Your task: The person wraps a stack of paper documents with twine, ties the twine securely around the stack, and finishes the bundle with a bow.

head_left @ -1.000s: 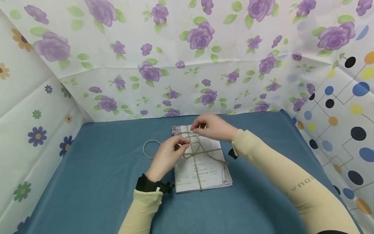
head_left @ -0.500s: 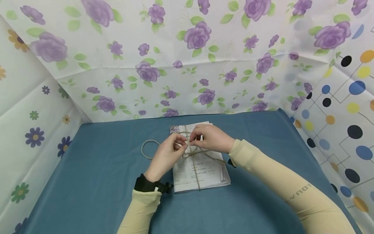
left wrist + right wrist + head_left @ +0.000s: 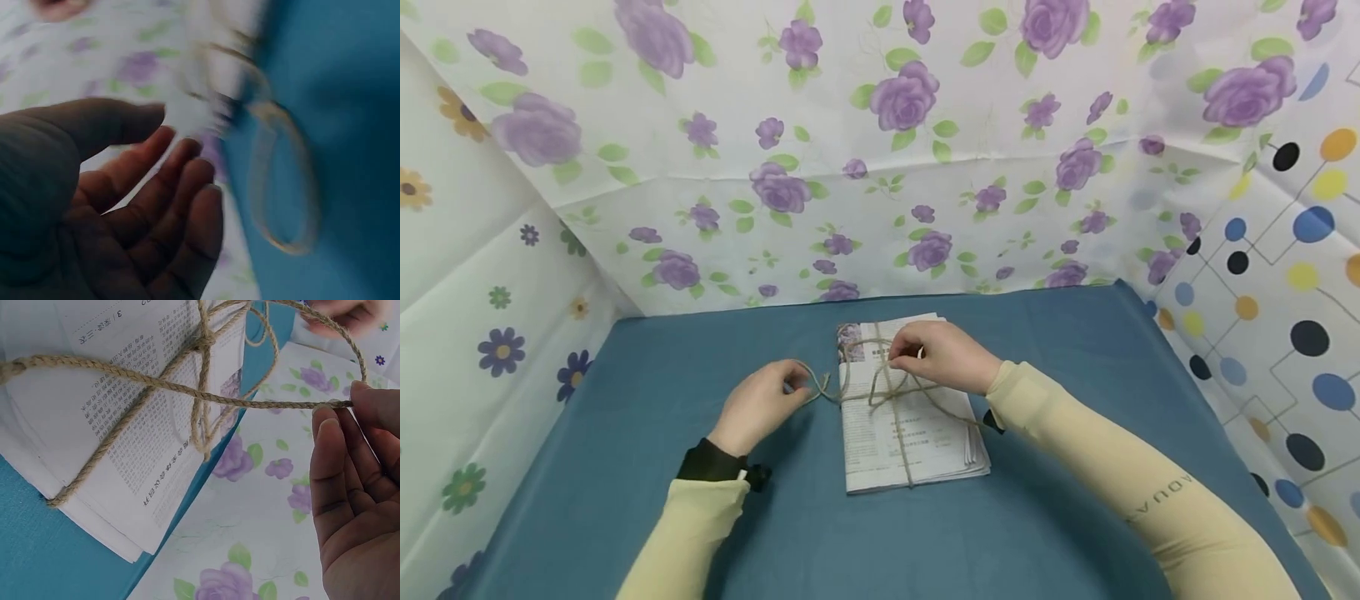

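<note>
A stack of folded newspapers (image 3: 872, 454) lies on the blue cloth, bound crosswise with brown twine (image 3: 125, 374). My right hand (image 3: 943, 357) is over the upper part of the stack. In the right wrist view, the thumb and forefinger of that hand (image 3: 362, 481) pinch a strand, which arcs away across the papers. To the left of the stack is my left hand (image 3: 763, 404), beside a loop of the twine (image 3: 822, 387). The left wrist view shows the left hand's fingers (image 3: 200, 219) loosely bent with nothing between them, and the twine loop (image 3: 309, 187) apart from them.
Blue cloth (image 3: 625, 467) covers the table around the stack. A white sheet with purple flowers (image 3: 700, 217) hangs at the back, with patterned sheets (image 3: 1292, 275) on both sides. Black camera straps (image 3: 715, 461) sit at the wrists.
My left hand has moved from over the newspapers to the left, beside the twine loop. My right hand came slightly nearer, then stayed about in place, still pinching twine.
</note>
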A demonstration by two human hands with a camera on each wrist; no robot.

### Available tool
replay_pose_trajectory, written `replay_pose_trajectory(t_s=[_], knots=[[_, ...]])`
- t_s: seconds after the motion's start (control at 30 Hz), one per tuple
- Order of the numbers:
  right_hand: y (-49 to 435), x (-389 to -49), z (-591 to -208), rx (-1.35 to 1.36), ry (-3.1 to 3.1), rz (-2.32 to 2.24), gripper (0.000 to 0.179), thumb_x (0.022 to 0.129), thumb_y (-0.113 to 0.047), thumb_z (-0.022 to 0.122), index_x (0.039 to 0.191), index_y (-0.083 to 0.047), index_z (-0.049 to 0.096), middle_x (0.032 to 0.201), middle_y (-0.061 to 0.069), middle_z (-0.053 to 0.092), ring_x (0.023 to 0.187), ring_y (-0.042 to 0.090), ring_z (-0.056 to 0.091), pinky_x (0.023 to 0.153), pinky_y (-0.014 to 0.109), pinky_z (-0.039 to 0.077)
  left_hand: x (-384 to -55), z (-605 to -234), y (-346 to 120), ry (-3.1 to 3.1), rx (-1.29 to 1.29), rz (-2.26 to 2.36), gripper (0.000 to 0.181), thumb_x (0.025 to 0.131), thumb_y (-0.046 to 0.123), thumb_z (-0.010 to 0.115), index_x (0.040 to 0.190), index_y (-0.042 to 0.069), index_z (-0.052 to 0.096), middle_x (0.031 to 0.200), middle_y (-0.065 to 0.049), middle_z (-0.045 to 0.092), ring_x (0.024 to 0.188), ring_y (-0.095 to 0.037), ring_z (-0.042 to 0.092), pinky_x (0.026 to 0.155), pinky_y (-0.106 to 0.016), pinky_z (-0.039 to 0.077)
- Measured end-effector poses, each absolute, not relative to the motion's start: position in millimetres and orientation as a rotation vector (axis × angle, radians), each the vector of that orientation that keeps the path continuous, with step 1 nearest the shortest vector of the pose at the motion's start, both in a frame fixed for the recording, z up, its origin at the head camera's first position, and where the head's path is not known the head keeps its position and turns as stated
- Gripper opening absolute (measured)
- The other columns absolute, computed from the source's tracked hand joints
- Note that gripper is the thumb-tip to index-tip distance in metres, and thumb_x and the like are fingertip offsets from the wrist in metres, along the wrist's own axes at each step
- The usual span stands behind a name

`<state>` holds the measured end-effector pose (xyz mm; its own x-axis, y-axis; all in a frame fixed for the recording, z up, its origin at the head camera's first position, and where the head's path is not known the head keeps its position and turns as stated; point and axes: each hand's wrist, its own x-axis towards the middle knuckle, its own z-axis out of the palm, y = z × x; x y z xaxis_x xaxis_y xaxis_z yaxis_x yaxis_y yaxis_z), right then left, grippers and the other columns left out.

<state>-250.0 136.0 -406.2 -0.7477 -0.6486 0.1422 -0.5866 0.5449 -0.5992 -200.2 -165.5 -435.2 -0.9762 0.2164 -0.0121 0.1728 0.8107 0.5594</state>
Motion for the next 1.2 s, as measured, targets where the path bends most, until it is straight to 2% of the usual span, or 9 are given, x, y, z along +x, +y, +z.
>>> replay_pose_trajectory(t_s=[0.17, 0.37, 0.5, 0.6, 0.73, 0.87, 1.03, 1.13, 1.2], knots=[[138.8, -251.2, -409.4, -1.023, 2.641, -1.018, 0.005, 0.101, -0.019, 0.069, 0.104, -0.017, 0.073, 0.094, -0.005, 0.07, 0.075, 0.013, 0.062, 0.067, 0.035, 0.052, -205.9, -460.2, -173.7, 2.955, 0.373, 0.649, 0.026, 0.095, 0.015, 0.075, 0.119, 0.005, 0.07, 0.108, -0.01, 0.064, 0.097, -0.026, 0.066, 0.081, -0.046, 0.054], [140.0, -252.8, -412.2, -0.991, 2.621, -1.047, 0.006, 0.101, -0.019, 0.069, 0.104, -0.016, 0.073, 0.097, 0.002, 0.072, 0.078, 0.012, 0.063, 0.069, 0.036, 0.052, -216.4, -469.2, -159.2, 3.017, 0.579, 0.507, 0.032, 0.094, 0.013, 0.076, 0.125, 0.008, 0.07, 0.113, -0.013, 0.06, 0.094, -0.027, 0.065, 0.076, -0.044, 0.054], [137.9, -254.1, -414.4, -1.005, 2.615, -1.052, 0.007, 0.101, -0.02, 0.069, 0.105, -0.016, 0.073, 0.098, 0.003, 0.072, 0.079, 0.01, 0.063, 0.07, 0.036, 0.053, -220.8, -472.4, -156.4, 3.06, 0.632, 0.411, 0.015, 0.095, 0.01, 0.074, 0.11, 0.007, 0.072, 0.104, -0.013, 0.058, 0.08, -0.023, 0.062, 0.067, -0.04, 0.052], [136.4, -254.6, -415.6, -1.017, 2.607, -1.052, 0.007, 0.102, -0.021, 0.069, 0.105, -0.016, 0.073, 0.097, 0.002, 0.072, 0.078, 0.01, 0.063, 0.07, 0.035, 0.053, -220.6, -475.9, -158.3, 3.083, 0.656, 0.318, 0.004, 0.099, 0.01, 0.07, 0.098, 0.007, 0.068, 0.093, -0.01, 0.054, 0.068, -0.018, 0.057, 0.059, -0.037, 0.05], [136.0, -254.7, -416.0, -1.019, 2.616, -1.054, 0.007, 0.102, -0.02, 0.068, 0.104, -0.016, 0.073, 0.094, -0.005, 0.07, 0.077, 0.01, 0.064, 0.069, 0.035, 0.053, -217.3, -472.9, -163.0, 3.07, 0.655, 0.29, 0.01, 0.104, 0.009, 0.061, 0.095, 0.005, 0.061, 0.082, -0.007, 0.054, 0.062, -0.017, 0.054, 0.055, -0.036, 0.048], [136.0, -255.2, -416.0, -1.006, 2.614, -1.058, 0.009, 0.102, -0.021, 0.068, 0.106, -0.015, 0.074, 0.093, -0.01, 0.068, 0.078, 0.01, 0.063, 0.069, 0.035, 0.053, -211.3, -455.3, -170.8, 2.97, 0.533, 0.598, 0.008, 0.108, 0.009, 0.053, 0.107, 0.003, 0.057, 0.084, -0.007, 0.06, 0.065, -0.018, 0.054, 0.058, -0.037, 0.045], [135.7, -256.8, -415.8, -0.995, 2.605, -1.06, 0.009, 0.102, -0.022, 0.068, 0.107, -0.016, 0.073, 0.096, -0.006, 0.07, 0.08, 0.009, 0.064, 0.071, 0.035, 0.053, -194.7, -426.2, -181.4, 2.533, 0.3, 1.256, 0.02, 0.111, 0.009, 0.042, 0.127, -0.003, 0.042, 0.105, -0.024, 0.065, 0.076, -0.024, 0.061, 0.07, -0.045, 0.054], [135.3, -257.9, -415.6, -0.986, 2.612, -1.066, 0.007, 0.102, -0.022, 0.068, 0.105, -0.018, 0.073, 0.096, -0.006, 0.07, 0.081, 0.009, 0.065, 0.072, 0.034, 0.053, -180.9, -418.6, -180.0, 2.207, 0.174, 1.546, 0.021, 0.11, 0.007, 0.042, 0.126, -0.004, 0.033, 0.111, -0.029, 0.064, 0.082, -0.023, 0.065, 0.08, -0.046, 0.057], [134.1, -258.2, -415.5, -0.979, 2.611, -1.07, 0.007, 0.101, -0.022, 0.069, 0.105, -0.018, 0.073, 0.095, -0.008, 0.07, 0.081, 0.009, 0.065, 0.072, 0.034, 0.053, -169.8, -419.0, -173.0, 1.984, 0.09, 1.712, 0.018, 0.109, 0.005, 0.042, 0.12, -0.002, 0.03, 0.111, -0.027, 0.064, 0.084, -0.021, 0.066, 0.08, -0.04, 0.057]])
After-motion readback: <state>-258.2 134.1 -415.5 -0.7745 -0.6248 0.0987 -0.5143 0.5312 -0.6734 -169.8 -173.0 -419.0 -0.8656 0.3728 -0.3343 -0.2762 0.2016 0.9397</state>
